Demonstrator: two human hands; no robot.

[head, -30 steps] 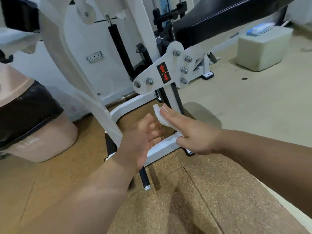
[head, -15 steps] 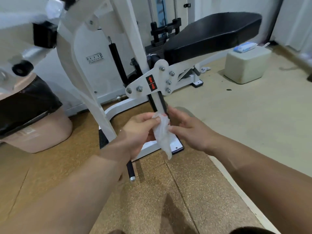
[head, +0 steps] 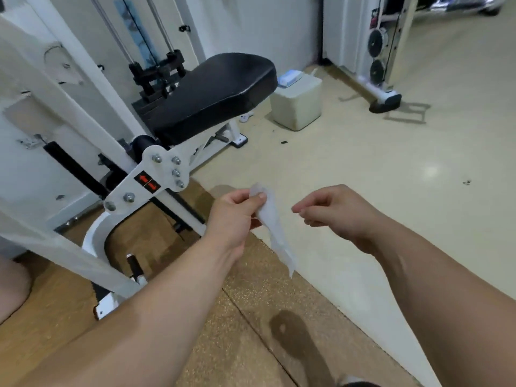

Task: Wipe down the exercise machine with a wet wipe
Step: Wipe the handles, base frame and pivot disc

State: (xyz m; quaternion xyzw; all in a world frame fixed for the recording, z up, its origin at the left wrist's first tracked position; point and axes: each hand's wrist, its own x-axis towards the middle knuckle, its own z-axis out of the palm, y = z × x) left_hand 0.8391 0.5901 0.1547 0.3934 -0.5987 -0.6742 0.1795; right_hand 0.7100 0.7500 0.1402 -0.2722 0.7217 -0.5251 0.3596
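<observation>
Wiping is not under way at this moment; I judge the step in hand to be readying the cloth. Left hand [head: 234,216] pinches the wet wipe [head: 275,236] at its upper end between thumb and forefinger. The wipe hangs below those fingers as a twisted, bunched strip, touching no part of the exercise machine [head: 95,233]. Right hand [head: 337,216] is just beside the wipe and apart from it, fingers curled in, holding nothing I can see. Bracket plate [head: 164,174] lies near the left fingers, to their left; seat pad [head: 212,90] sits well beyond them. Next move, in my judgement, calls for the right fingers to take the free end, spread the wipe flat, then carry it to a machine surface.
</observation>
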